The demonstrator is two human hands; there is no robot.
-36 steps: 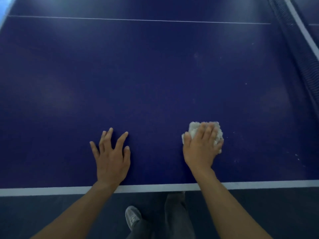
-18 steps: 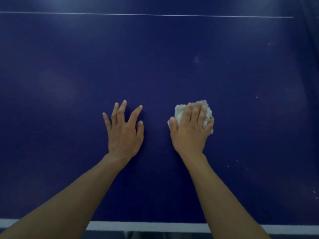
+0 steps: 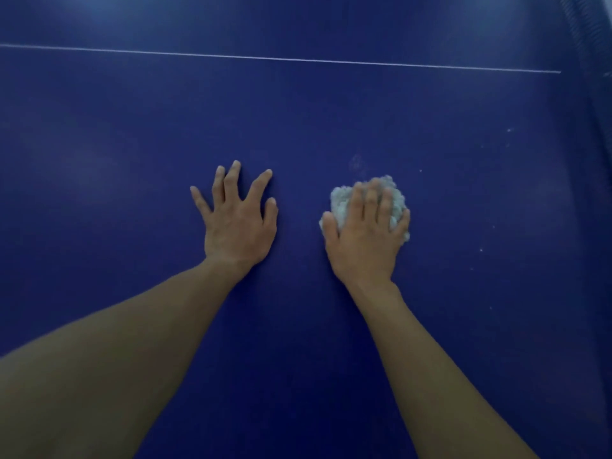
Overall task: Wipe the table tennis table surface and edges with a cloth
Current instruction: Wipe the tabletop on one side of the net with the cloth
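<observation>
The left hand (image 3: 238,226) is lying flat on the table tennis table (image 3: 132,144), left of centre. Beside it to the right, not touching, the right hand (image 3: 364,240) is lying on top of a cloth (image 3: 341,199) that is sitting on the table. A thin line (image 3: 298,60) is crossing the table well behind both hands, and the net (image 3: 592,61) is standing along the far right edge
</observation>
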